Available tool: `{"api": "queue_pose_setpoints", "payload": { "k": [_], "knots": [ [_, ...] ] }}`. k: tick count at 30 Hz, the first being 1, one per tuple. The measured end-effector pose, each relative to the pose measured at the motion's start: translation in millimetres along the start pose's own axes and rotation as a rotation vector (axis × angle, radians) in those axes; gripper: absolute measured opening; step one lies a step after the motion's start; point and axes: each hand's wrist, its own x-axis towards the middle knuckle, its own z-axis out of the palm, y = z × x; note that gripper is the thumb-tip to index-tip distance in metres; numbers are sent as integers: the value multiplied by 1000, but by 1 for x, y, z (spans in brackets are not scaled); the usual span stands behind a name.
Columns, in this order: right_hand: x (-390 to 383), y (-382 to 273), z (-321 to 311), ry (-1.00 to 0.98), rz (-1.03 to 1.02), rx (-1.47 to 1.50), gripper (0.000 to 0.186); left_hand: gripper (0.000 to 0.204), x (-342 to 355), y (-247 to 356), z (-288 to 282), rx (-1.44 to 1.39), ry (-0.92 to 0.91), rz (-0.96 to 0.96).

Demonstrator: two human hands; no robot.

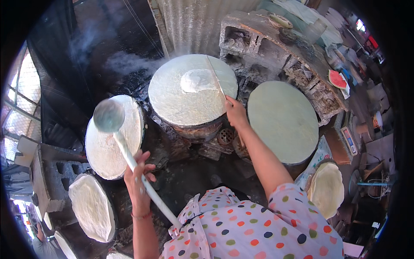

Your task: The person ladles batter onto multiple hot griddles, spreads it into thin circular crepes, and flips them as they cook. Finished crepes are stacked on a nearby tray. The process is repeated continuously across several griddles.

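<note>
My left hand (139, 177) has a long-handled ladle (144, 179) in its loosely curled, partly blurred fingers. The ladle's round bowl is raised over the left round pan (123, 151), which carries a pale flatbread-like layer. My right hand (236, 111) grips a long thin stick (217, 80), its length lying across the round middle griddle (196, 122). A pale sheet (172, 97) of batter covers that griddle, and a whiter, wetter patch of batter (198, 81) sits near its centre, beside the stick. To the right of my right hand stands another round griddle (282, 123) with a smooth greenish-pale top.
Steam (133, 62) drifts behind the middle griddle. Concrete blocks (276, 56) form a wall at the back right, with a red-and-white slice-shaped thing (337, 79) on it. Round pale flatbreads lie at lower left (92, 208) and lower right (327, 190). Another person's arm (41, 233) shows far left.
</note>
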Motion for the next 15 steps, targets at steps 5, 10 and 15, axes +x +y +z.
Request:
{"api": "queue_pose_setpoints", "payload": {
  "k": [5,10,15],
  "knots": [
    [13,23,-10,-189,-269,-48,38,45,69,14,53,32,-121,26],
    [-62,76,-25,15,-514,-103,35,17,115,-22,103,52,-92,42],
    [-79,85,24,28,-101,321,35,63,130,-93,144,223,-45,59]
  ]
}}
